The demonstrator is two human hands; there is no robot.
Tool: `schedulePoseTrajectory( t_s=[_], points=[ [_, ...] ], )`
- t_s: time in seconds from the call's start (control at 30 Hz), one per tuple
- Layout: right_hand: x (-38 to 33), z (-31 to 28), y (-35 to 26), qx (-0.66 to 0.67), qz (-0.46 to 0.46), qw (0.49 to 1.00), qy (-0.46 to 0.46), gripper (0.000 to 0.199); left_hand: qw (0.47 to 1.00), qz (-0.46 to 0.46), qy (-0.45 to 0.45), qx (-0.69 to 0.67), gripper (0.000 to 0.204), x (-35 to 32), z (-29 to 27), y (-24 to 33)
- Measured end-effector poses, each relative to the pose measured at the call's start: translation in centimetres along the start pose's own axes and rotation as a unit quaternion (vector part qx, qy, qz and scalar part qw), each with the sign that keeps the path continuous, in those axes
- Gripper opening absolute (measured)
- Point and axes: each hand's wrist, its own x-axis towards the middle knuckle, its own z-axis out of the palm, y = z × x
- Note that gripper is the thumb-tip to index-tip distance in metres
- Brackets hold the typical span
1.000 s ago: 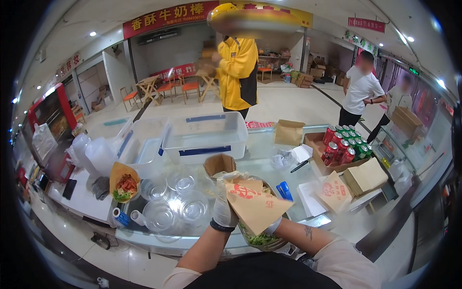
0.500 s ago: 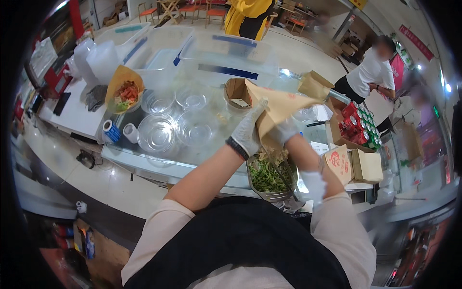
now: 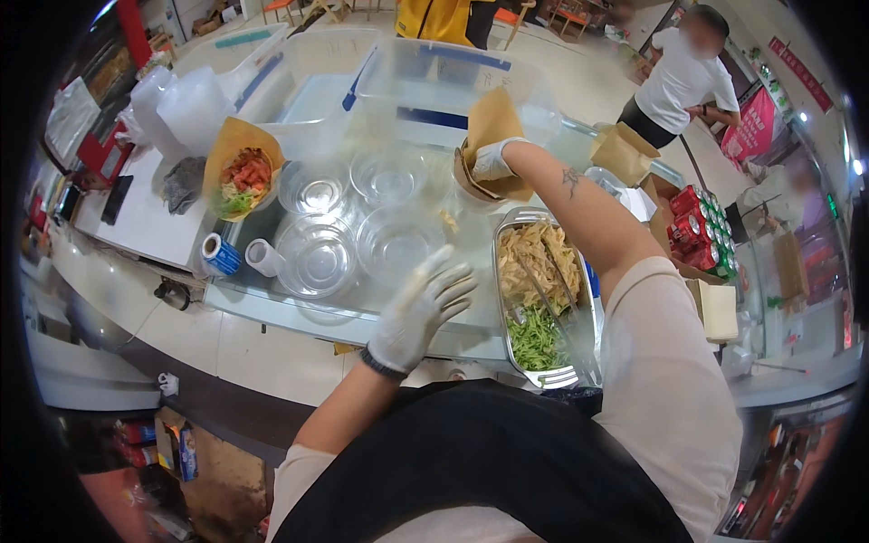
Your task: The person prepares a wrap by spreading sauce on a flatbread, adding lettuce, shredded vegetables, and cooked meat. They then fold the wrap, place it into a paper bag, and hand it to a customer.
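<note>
At the far middle of the counter, my right hand (image 3: 495, 160), in a white glove, reaches into a brown paper bowl (image 3: 477, 188). A kraft paper sheet (image 3: 497, 115) stands up out of that bowl behind the hand. The fingers are hidden by the bowl and paper. My left hand (image 3: 422, 308), also gloved, hovers over the counter's near edge with fingers outstretched, holding nothing. Beneath my right forearm is a metal tray (image 3: 501, 299) of pale brown strips (image 3: 534, 258) and green shreds (image 3: 536, 339). Metal tongs (image 3: 554, 308) lie across the food.
Several clear plastic bowls (image 3: 317, 256) stand left of centre. Beyond them is a paper-lined bowl of food (image 3: 244, 176). Large plastic bins (image 3: 326, 72) line the back. Drink cans (image 3: 697, 226) in a carton and a paper bag (image 3: 625, 149) are at the right. A person (image 3: 683, 77) stands beyond.
The folded paper sheet, earlier between both hands, is now in the brown bowl. My left hand has let go and drawn back toward me; my right hand has moved forward to the bowl.
</note>
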Motion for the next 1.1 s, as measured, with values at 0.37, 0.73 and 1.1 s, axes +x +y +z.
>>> schedulePoseTrajectory(
  t_s=[0.37,0.73,1.1],
  points=[
    [-0.3,-0.4,1.8,0.098,-0.012,0.993,0.058,0.033,0.99,0.058,0.107,-0.065,0.069,-7.8,-3.4,0.4],
    [-7.4,-1.4,3.2,0.165,-0.075,0.969,0.171,0.033,0.997,0.039,0.069,-0.013,0.065,-5.1,-0.7,-0.2],
    [-4.5,1.0,-0.9,0.012,0.007,0.99,0.143,0.034,0.98,0.095,0.062,0.163,0.068,-3.9,2.1,0.1]
  ],
)
